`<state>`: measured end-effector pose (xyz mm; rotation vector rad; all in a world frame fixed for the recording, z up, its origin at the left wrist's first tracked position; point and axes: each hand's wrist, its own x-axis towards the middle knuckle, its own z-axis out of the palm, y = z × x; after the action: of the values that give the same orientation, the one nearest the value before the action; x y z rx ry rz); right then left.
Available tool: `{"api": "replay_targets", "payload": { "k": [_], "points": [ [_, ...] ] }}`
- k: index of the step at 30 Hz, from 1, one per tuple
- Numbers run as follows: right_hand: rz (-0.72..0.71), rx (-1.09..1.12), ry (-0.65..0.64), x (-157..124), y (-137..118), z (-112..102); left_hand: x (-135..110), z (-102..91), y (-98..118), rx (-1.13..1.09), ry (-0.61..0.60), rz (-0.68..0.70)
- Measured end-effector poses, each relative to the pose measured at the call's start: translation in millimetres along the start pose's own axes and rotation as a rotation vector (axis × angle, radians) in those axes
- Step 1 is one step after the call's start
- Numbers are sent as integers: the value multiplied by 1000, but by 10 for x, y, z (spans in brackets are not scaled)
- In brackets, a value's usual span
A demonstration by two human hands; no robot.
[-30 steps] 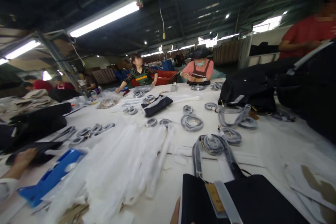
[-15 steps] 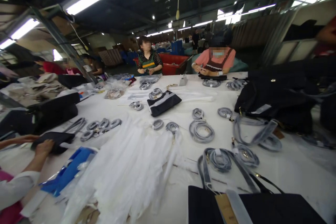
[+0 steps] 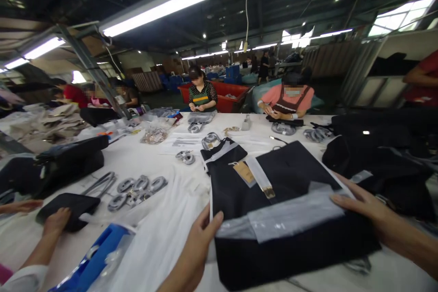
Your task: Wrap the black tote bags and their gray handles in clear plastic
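A flat black bag (image 3: 290, 232) is held up over the table, tilted towards me. My left hand (image 3: 198, 242) grips its left edge, thumb on the front and fingers behind. On the right edge, my right hand (image 3: 362, 203) pinches it the same way. Clear plastic wrap (image 3: 294, 214) runs across the bag's front. A brown paper tag (image 3: 244, 171) and a wrapped strap with a gold buckle (image 3: 268, 191) lie on its upper part. Just behind it rests a smaller black bag (image 3: 226, 151) with a pale band.
Coiled grey wrapped straps (image 3: 142, 185) lie left of centre. White wrapping sheets (image 3: 160, 232) and a blue plastic pack (image 3: 94, 255) spread near me. A co-worker's hand (image 3: 58, 221) rests on a black pouch at left. Black bags (image 3: 372, 155) are piled at right; two people sit opposite.
The black bag has come up from the table's near right edge into both my hands, which were out of view before. It now covers several strap coils. The view has shifted slightly.
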<state>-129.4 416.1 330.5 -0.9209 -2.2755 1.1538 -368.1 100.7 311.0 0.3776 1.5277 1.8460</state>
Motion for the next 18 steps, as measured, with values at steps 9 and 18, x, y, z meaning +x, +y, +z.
{"api": "replay_targets", "payload": {
  "k": [9,18],
  "points": [
    [-172,83,22,3041,-524,1333,2557,-723,379,127,135,322],
    [-181,-270,-245,3668,574,3096,3989,-1108,-642,542,358,66]
  ]
}}
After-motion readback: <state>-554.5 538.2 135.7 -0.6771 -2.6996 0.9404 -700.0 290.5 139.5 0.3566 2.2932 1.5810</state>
